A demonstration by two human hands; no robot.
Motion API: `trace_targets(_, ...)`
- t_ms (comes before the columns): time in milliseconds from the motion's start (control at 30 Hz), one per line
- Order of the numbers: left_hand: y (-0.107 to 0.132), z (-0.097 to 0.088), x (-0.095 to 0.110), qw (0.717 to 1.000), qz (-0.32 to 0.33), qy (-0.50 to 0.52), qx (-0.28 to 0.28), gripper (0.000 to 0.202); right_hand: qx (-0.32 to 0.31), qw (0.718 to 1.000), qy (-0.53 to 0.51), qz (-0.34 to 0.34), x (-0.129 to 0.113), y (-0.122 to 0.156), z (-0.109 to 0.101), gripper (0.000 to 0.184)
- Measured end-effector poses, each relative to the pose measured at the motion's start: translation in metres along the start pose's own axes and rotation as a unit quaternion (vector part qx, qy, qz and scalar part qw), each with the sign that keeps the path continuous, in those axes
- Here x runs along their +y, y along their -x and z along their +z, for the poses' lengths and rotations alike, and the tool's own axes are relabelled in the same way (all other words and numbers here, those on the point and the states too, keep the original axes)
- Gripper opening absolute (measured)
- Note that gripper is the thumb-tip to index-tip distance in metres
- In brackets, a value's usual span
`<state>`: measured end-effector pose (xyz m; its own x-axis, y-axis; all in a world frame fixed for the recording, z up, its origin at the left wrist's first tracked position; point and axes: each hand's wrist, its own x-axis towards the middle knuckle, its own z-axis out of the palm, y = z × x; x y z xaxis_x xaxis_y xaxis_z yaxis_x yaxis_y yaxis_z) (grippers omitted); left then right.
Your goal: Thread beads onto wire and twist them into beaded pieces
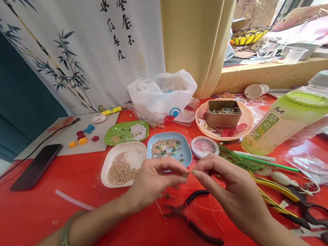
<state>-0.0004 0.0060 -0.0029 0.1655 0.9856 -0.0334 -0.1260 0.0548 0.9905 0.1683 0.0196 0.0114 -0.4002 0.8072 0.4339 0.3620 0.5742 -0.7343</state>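
My left hand (pixel 157 177) and my right hand (pixel 225 181) meet fingertip to fingertip over the red table, thumb and forefinger pinched on each. What sits between the tips is too small to make out; a small greenish bead may be at the left fingertips. Just behind is a blue dish (pixel 188 151) of gold and green beads. Left of it a white dish (pixel 106 171) holds many gold beads, partly covered by my left hand. Below my hands lie black-handled pliers (pixel 182 212) with their handles spread, and a thin orange wire (pixel 211 209).
A green dish (pixel 112 135) of beads stands behind the white one. A phone (pixel 37 167) lies left. To the right are a tall drink bottle (pixel 286 117), yellow-and-black pliers (pixel 281 187) and scissors (pixel 319 215). A plastic bag (pixel 161 95) and a peach bowl (pixel 248 124) stand behind.
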Motion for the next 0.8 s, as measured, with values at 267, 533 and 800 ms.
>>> trace_targets(267, 0.0033, 0.0020, 0.0015, 0.999, -0.029, 0.020, 0.004, 0.015, -0.006, 1.000, 0.004, 0.013, -0.0017, 0.0010, -0.0001, 0.014)
trace_targets(533, 0.0042, 0.0029, 0.0022, 0.999, -0.028, -0.009, 0.016, 0.012, -0.007, 1.000, -0.003, 0.021, 0.0000, 0.0006, 0.0004, 0.014)
trace_targets(800, 0.0040, 0.0018, 0.0036, 0.999, -0.026, -0.010, 0.022, 0.012, 0.001, 1.000, 0.014, -0.005, 0.0002, -0.0007, -0.0001, 0.014)
